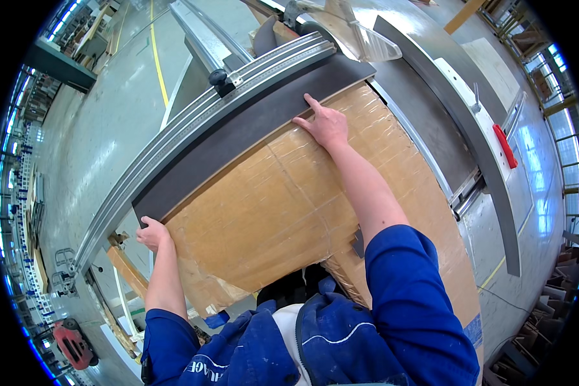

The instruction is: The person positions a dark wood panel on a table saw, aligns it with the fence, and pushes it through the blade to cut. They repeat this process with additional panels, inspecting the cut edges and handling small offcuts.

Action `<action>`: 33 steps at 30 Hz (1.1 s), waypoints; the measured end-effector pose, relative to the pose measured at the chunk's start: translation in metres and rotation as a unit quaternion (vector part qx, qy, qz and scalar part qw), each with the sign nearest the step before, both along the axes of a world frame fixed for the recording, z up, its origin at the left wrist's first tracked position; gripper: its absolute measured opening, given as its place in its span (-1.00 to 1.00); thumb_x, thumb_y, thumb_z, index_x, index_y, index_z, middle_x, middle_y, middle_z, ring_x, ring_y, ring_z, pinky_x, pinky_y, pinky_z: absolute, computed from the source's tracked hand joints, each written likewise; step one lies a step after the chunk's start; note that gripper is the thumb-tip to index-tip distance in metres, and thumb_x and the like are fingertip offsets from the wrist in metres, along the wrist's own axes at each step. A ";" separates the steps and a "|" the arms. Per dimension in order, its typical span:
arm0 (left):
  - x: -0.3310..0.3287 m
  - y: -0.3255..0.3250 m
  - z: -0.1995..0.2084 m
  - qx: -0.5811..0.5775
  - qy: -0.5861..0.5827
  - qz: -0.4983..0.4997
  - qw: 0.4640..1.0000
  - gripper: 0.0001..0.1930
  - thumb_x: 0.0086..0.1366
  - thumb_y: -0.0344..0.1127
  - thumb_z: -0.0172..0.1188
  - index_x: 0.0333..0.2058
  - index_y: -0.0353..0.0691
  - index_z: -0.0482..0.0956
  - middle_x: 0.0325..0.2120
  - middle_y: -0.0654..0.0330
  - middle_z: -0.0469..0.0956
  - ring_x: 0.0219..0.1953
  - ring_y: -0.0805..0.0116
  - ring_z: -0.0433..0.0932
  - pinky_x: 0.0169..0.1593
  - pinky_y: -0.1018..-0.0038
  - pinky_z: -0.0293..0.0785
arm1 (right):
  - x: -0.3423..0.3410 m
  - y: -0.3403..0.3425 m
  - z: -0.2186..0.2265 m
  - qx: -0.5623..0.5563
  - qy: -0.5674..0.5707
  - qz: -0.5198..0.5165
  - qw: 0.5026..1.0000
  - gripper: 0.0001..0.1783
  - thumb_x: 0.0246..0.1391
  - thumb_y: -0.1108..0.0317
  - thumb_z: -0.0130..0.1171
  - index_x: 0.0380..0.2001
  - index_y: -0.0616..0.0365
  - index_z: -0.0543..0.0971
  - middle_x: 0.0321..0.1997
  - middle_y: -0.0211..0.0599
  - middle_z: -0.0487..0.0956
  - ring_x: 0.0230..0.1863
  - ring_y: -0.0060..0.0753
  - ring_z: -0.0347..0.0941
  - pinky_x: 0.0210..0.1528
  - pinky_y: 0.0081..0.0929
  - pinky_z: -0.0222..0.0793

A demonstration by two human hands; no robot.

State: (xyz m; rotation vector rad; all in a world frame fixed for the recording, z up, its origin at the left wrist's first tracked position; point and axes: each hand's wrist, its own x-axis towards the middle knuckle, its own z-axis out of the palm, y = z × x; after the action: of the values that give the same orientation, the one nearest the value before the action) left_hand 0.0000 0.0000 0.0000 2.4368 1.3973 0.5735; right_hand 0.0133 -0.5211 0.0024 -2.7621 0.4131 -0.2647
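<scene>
A long dark grey board (238,132) with a light brown near edge lies against the aluminium fence (193,116). My left hand (153,234) is closed round the board's near left corner, its thumb on top and the other fingers partly hidden. Toward the far right end, my right hand (329,125) rests at the near edge, index finger stretched over the dark face and thumb apart from it. Under my forearms, a cardboard-covered surface (257,212) wrapped in clear film reaches to my body. Beyond the board's right end hangs a clear saw guard (376,46).
A black knob (218,78) sits on the fence. Right of the cardboard are a grey metal saw table (441,122), a long grey strip (495,193) and a red handle (505,147). A red machine (75,344) stands on the floor at lower left.
</scene>
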 end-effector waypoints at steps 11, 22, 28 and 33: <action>-0.002 -0.003 0.005 0.010 -0.003 0.008 1.000 -0.36 0.38 0.17 -0.03 0.07 -0.35 0.53 0.09 -0.12 0.46 0.05 -0.14 0.53 0.11 -0.01 0.45 | -0.004 0.000 -0.005 -0.008 -0.038 0.006 0.999 -0.13 0.00 -0.45 0.21 0.30 -0.27 0.46 -0.35 -0.30 0.71 -0.26 -0.25 0.66 -0.19 -0.29 0.54; -0.009 -0.002 0.009 0.006 0.004 -0.004 1.000 -0.37 0.40 0.14 -0.03 0.08 -0.38 0.51 0.08 -0.15 0.47 0.06 -0.16 0.53 0.11 -0.02 0.45 | -0.011 0.003 0.002 -0.009 -0.019 -0.002 1.000 -0.14 0.03 -0.44 0.19 0.31 -0.27 0.44 -0.33 -0.32 0.71 -0.25 -0.26 0.67 -0.18 -0.29 0.54; -0.009 0.001 0.008 0.018 0.002 -0.010 1.000 -0.37 0.39 0.15 -0.03 0.09 -0.36 0.52 0.09 -0.14 0.47 0.07 -0.16 0.52 0.13 -0.01 0.44 | -0.013 0.003 0.003 -0.004 -0.014 -0.004 1.000 -0.14 0.04 -0.44 0.18 0.33 -0.29 0.42 -0.31 -0.32 0.71 -0.24 -0.26 0.67 -0.17 -0.29 0.54; -0.009 0.005 0.003 0.030 -0.006 -0.018 0.999 -0.37 0.38 0.15 -0.03 0.08 -0.34 0.53 0.10 -0.12 0.47 0.08 -0.15 0.53 0.14 0.00 0.44 | -0.012 0.003 0.005 -0.004 0.001 -0.006 1.000 -0.13 0.05 -0.43 0.18 0.35 -0.29 0.40 -0.30 -0.31 0.71 -0.22 -0.25 0.67 -0.16 -0.28 0.54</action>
State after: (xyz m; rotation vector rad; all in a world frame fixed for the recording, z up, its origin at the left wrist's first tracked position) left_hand -0.0085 0.0050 0.0033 2.4960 1.3480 0.6281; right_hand 0.0015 -0.5178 0.0077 -2.7682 0.4293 -0.2657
